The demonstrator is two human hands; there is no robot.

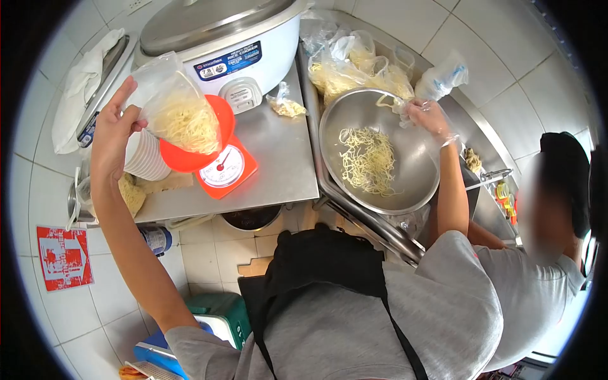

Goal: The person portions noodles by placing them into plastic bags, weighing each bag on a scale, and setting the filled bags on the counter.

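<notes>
Left hand [115, 133] holding noodle bag [182, 117] over orange-red scale [239, 170], right hand [428, 118] over bowl [415, 157] — grip unclear

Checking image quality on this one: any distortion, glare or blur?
Head view: wide-angle distortion curves the wall tiles, with black corners; head view: soft sheen on the steel bowl; head view: a blurred patch covers the other person's head, while the rice cooker label looks readable.

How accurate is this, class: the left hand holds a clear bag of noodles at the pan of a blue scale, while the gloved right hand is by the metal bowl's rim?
The colour is wrong: the head view shows an orange-red scale. The left hand does hold the clear bag of noodles there, with the gloved right hand by the metal bowl's rim.
</notes>
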